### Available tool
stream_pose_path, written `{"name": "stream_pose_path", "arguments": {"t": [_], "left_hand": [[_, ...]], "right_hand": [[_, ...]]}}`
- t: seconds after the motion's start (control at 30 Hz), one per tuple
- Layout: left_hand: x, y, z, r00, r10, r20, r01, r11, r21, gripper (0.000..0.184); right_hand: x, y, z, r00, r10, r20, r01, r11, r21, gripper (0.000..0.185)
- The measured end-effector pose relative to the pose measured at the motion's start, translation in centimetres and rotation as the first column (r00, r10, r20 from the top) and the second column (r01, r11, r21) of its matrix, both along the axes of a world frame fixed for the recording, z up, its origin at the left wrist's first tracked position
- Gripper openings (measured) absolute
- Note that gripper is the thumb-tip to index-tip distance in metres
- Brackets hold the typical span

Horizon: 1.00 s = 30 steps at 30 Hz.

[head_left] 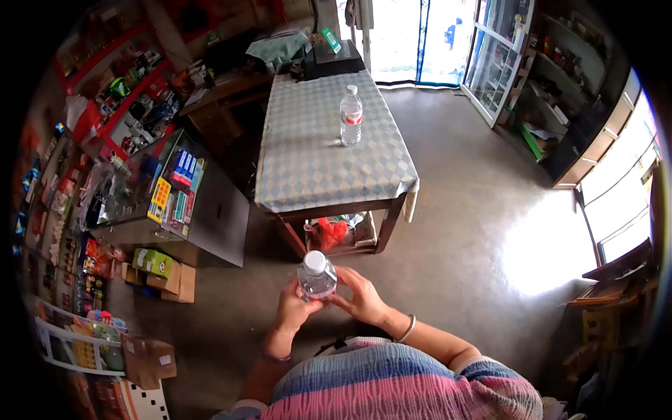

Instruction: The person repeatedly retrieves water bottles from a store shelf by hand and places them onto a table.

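Note:
A clear plastic bottle [317, 281] with a white cap is held upright in front of my body. My left hand [295, 308] wraps round its left side, and my right hand [360, 297] grips it from the right; its lower part is hidden by my fingers. A second clear bottle [351, 117], with a white cap and a red-and-white label, stands on the table [308, 161] ahead, apart from both hands. A checked cloth covers that table.
Beneath the table a red plastic bag [329, 232] sits on a low shelf. A glass display counter [133, 189] with boxes stands left, near open cardboard boxes [175, 283]. Stocked shelves line the left wall. A glass door [495, 59] stands open at the back, beside more shelves.

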<state>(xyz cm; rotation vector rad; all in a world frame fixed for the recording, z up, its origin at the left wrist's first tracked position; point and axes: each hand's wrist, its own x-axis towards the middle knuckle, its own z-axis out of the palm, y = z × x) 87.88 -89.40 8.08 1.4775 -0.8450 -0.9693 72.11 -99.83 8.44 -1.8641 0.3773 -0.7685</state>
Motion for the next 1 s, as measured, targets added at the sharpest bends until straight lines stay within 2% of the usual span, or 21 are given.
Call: {"name": "stream_pose_path", "arguments": {"t": [0.03, 0.13, 0.17, 0.23, 0.27, 0.3, 0.33, 0.37, 0.4, 0.43, 0.5, 0.57, 0.67, 0.73, 0.77, 0.83, 0.9, 0.97, 1.0], "left_hand": [[1.3, -1.9, -0.3, 0.994, 0.011, 0.108, -0.009, 1.000, -0.021, 0.049], [3.1, -7.5, 2.1, 0.999, 0.014, -0.046, -0.018, 0.997, -0.075, 0.055], [4.0, -9.3, 2.4, 1.000, -0.009, 0.011, 0.010, 0.994, -0.113, 0.058], [6.0, -12.4, 3.2, 0.997, -0.044, -0.071, 0.038, 0.996, -0.079, 0.059], [7.2, -14.0, 2.9, 0.997, -0.043, -0.062, 0.037, 0.995, -0.096, 0.059], [9.3, -15.6, 1.1, 0.997, -0.050, 0.058, 0.057, 0.989, -0.136, 0.058], [10.4, -17.2, 1.3, 0.997, -0.033, 0.063, 0.040, 0.993, -0.112, 0.058], [11.6, -18.9, 1.8, 0.998, -0.021, 0.065, 0.026, 0.996, -0.087, 0.057], [12.8, -20.8, 2.0, 1.000, -0.025, 0.009, 0.026, 0.993, -0.112, 0.056], [14.2, -22.5, 2.0, 0.997, -0.026, 0.078, 0.035, 0.993, -0.115, 0.057], [17.1, -26.1, 1.4, 0.991, -0.109, 0.082, 0.122, 0.976, -0.181, 0.059], [19.5, -29.5, -0.7, 0.990, -0.138, -0.020, 0.132, 0.973, -0.188, 0.060], [22.0, -34.3, -1.0, 0.977, -0.187, -0.101, 0.160, 0.961, -0.224, 0.060], [23.3, -37.1, -2.0, 0.978, -0.202, -0.060, 0.187, 0.962, -0.197, 0.060], [23.8, -38.2, -2.9, 0.978, -0.205, -0.042, 0.195, 0.965, -0.177, 0.059], [24.4, -39.8, -4.1, 0.968, -0.224, -0.117, 0.208, 0.969, -0.134, 0.058], [24.7, -41.8, -3.6, 0.967, -0.222, -0.127, 0.208, 0.971, -0.118, 0.057], [23.9, -42.6, -1.7, 0.976, -0.201, -0.081, 0.189, 0.973, -0.129, 0.057], [24.0, -43.2, -2.6, 0.966, -0.227, -0.122, 0.203, 0.963, -0.178, 0.057]], "right_hand": [[1.0, -2.1, 0.4, 1.000, 0.003, 0.015, -0.003, 1.000, -0.026, 0.061], [3.3, -7.3, 1.4, 0.999, 0.006, 0.045, -0.004, 0.999, -0.052, 0.057], [4.0, -9.0, 1.7, 0.998, 0.008, 0.063, -0.005, 0.999, -0.054, 0.057], [5.1, -12.2, 1.6, 0.999, 0.031, 0.030, -0.031, 1.000, 0.005, 0.056], [5.7, -14.0, 1.0, 1.000, -0.010, 0.027, 0.010, 1.000, -0.025, 0.055], [6.4, -15.9, 0.4, 0.998, -0.051, 0.024, 0.052, 0.997, -0.056, 0.054], [6.9, -17.5, 0.4, 0.992, -0.127, -0.009, 0.127, 0.992, 0.018, 0.053], [7.6, -19.5, -0.1, 0.978, -0.199, -0.067, 0.196, 0.980, -0.047, 0.054], [8.5, -21.7, -0.9, 0.964, -0.263, -0.030, 0.261, 0.964, -0.055, 0.055], [9.4, -23.8, -1.5, 0.945, -0.327, 0.008, 0.327, 0.943, -0.065, 0.057], [10.8, -27.7, -1.5, 0.910, -0.415, -0.012, 0.413, 0.908, -0.073, 0.055], [12.4, -31.3, -2.6, 0.882, -0.471, 0.005, 0.471, 0.882, -0.024, 0.061], [14.7, -35.1, -3.6, 0.818, -0.574, -0.019, 0.574, 0.819, -0.022, 0.053], [15.4, -36.1, -4.3, 0.789, -0.606, -0.098, 0.610, 0.792, 0.010, 0.049], [15.7, -35.9, -5.0, 0.792, -0.591, -0.150, 0.601, 0.799, 0.024, 0.047], [16.8, -34.4, -5.6, 0.797, -0.552, -0.247, 0.581, 0.812, 0.057, 0.041], [18.7, -34.0, -7.5, 0.879, -0.443, -0.175, 0.461, 0.884, 0.076, 0.045], [21.4, -33.4, -7.2, 0.903, -0.429, -0.029, 0.430, 0.903, 0.010, 0.053], [22.2, -33.4, -7.0, 0.902, -0.429, -0.053, 0.430, 0.903, 0.009, 0.057]]}}
